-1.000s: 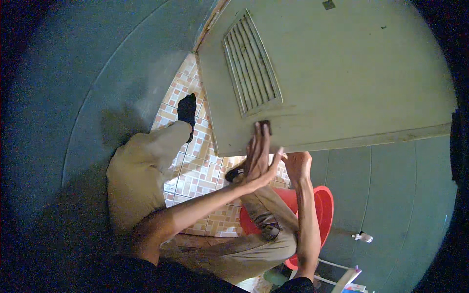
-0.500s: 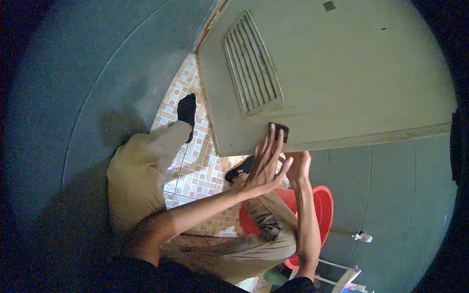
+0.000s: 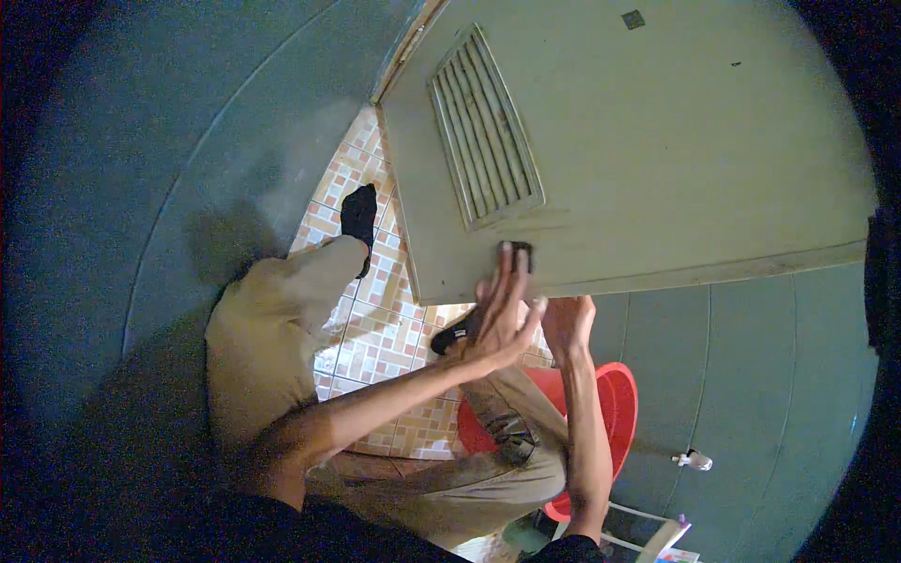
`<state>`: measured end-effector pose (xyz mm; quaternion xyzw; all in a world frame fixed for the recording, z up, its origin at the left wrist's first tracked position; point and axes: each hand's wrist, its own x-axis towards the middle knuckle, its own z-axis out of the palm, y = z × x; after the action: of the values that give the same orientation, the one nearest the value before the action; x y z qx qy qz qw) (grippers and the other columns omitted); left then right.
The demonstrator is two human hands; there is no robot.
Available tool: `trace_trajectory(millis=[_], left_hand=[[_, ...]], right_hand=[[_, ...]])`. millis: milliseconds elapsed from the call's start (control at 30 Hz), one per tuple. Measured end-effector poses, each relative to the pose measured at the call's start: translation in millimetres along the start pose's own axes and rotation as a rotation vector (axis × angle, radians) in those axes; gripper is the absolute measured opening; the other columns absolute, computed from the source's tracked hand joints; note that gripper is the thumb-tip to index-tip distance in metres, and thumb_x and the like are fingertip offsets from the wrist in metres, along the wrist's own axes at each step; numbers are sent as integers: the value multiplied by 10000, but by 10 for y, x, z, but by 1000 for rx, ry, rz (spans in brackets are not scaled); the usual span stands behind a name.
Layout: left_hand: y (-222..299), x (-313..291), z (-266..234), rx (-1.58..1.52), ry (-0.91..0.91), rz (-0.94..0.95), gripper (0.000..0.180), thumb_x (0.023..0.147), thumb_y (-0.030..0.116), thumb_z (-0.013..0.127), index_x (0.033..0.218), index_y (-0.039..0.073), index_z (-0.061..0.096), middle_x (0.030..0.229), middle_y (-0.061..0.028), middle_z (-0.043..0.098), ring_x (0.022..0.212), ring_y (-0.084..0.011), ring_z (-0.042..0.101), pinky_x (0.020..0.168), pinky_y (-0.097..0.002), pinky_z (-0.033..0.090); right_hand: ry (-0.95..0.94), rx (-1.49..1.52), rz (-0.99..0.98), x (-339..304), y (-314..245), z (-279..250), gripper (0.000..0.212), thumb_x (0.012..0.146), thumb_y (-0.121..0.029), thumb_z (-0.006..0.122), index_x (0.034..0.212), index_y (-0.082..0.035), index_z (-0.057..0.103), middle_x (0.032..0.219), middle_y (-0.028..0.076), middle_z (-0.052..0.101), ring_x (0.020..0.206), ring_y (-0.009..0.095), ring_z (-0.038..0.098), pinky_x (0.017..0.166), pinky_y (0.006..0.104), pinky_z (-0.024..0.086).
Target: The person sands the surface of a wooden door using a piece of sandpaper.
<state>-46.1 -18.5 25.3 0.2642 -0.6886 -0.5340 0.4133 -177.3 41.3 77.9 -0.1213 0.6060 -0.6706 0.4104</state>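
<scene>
My left hand presses a small dark pad flat against the pale door, below its slatted vent. The fingers lie stretched over the pad and are a little blurred. Beside it, my right hand is closed at the door's edge, its fingertips hidden behind the door. Faint dark streaks run on the door just under the vent.
A red plastic tub stands beside my right forearm. Patterned floor tiles lie under my feet. Grey-green walls rise on both sides. A white fitting sits on the right wall, near a pale rack.
My left hand has slid slightly left across the door with the dark pad. My right hand stays at the door's edge.
</scene>
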Motion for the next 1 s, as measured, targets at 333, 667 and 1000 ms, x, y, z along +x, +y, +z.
trace_trajectory(millis=[333,667,1000], left_hand=[[-249,4,52,40,27,-114,831,1032,408,491,1621,-20,91,1664,-334,60,1520,-497,191,1200,-623,166],[35,41,-72,17,-43,72,824,1038,406,475,1624,-17,80,1667,-330,34,1545,-484,116,1215,-612,133],[-166,44,-16,6,8,-113,841,1041,430,480,1623,-17,68,1662,-337,43,1533,-497,134,1223,-611,150]], right_hand=[[56,-46,1,-21,-3,115,517,1030,-473,473,1398,-116,535,1390,82,581,1279,268,549,1023,529,446],[-12,-15,-53,7,51,61,517,1038,-463,465,1401,-101,529,1379,76,580,1262,269,548,1100,540,406],[33,-134,21,18,18,-34,578,1027,-480,451,1464,-102,472,1487,85,513,1400,271,439,1115,599,341]])
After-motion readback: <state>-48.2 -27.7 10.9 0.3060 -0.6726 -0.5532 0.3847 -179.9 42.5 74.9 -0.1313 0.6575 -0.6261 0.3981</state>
